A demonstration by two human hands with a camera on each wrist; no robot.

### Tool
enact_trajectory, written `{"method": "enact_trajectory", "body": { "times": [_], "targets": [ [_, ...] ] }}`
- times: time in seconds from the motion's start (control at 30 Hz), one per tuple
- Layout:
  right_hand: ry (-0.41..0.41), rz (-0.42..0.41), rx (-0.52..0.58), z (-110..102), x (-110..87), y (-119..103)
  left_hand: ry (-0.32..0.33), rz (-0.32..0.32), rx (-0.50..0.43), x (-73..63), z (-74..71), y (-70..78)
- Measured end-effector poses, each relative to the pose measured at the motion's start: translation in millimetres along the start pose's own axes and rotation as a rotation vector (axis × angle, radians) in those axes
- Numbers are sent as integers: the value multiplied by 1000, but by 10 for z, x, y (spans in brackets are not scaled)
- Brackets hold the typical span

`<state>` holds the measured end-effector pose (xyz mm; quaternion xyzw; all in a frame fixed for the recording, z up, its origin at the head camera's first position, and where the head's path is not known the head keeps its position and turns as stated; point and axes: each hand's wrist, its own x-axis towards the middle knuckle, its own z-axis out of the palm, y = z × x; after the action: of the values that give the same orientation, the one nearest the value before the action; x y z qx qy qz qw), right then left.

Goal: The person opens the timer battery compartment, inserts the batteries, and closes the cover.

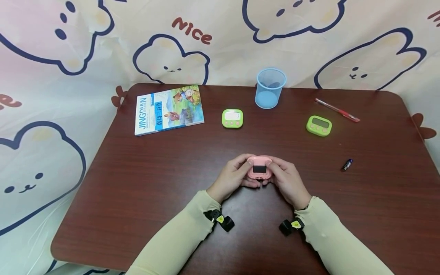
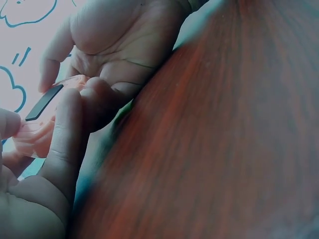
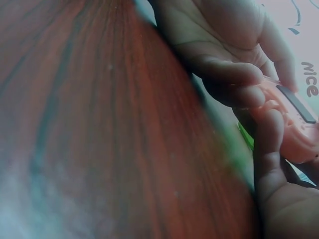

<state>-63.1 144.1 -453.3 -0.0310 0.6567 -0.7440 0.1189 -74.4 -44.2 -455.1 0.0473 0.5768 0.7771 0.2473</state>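
Note:
Both hands hold a small pink electronic device (image 1: 259,174) with a dark screen, over the middle of the table in the head view. My left hand (image 1: 233,176) grips its left end, thumb on the front face and fingers underneath. At the other end my right hand (image 1: 289,181) grips it the same way, thumb near the screen's upper right corner. From the left wrist the pink device (image 2: 42,117) appears tilted, with fingertips of both hands along its lower edge. In the right wrist view, fingertips press close to the moulded edge of the device (image 3: 294,122).
Beyond the hands lie a green digital timer (image 1: 232,118) and, farther right, a second green timer (image 1: 319,126). A small battery (image 1: 347,165) is on the right. Toward the back are a book (image 1: 170,110), a blue cup (image 1: 269,93) and a red pen (image 1: 337,110).

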Motion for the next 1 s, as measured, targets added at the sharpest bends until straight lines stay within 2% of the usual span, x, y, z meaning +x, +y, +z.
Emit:
{"method": "enact_trajectory", "body": {
  "times": [0.13,0.27,0.5,0.6,0.8,1.0],
  "targets": [
    [-21,-5,68,-8,3,13,1,19,0,-14,-18,-2],
    [-46,3,98,-18,15,1,3,65,19,-32,-38,-2],
    [-61,74,-96,-101,43,-43,4,109,60,-35,-45,-37],
    [-82,88,-127,-137,42,-53,4,95,33,-37,-42,-38],
    [-84,42,-108,-161,33,-33,16,40,-23,-29,-28,-31],
    [-89,-8,-30,-182,23,-2,37,67,-7,-19,-26,-31]
  ]
}}
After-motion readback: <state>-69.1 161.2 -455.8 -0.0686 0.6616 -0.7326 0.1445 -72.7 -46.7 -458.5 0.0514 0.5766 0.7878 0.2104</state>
